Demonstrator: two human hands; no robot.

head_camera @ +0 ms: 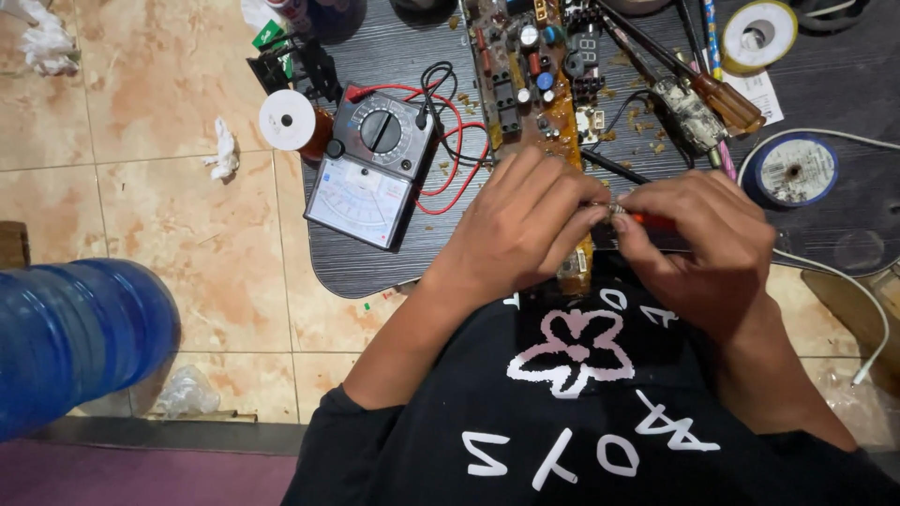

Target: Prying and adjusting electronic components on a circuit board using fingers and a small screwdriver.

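Note:
My left hand (525,225) and my right hand (698,239) meet over the near edge of a dark table (394,56). Their fingertips pinch a small silvery part (617,212) between them. An orange-red tool handle (656,222) shows under my right fingers; I cannot tell how it is gripped. A long yellow circuit board (525,66) with several components lies on the table and runs under my left hand. An analogue multimeter (373,169) with red and black leads sits just left of my left hand.
Screwdrivers (722,94), a soldering tool (689,117), a yellow tape roll (757,36) and a blue-white spool (795,171) lie at the right. A white spool (287,120) sits at the table's left edge. A blue water bottle (75,337) lies on the tiled floor, with crumpled tissues around.

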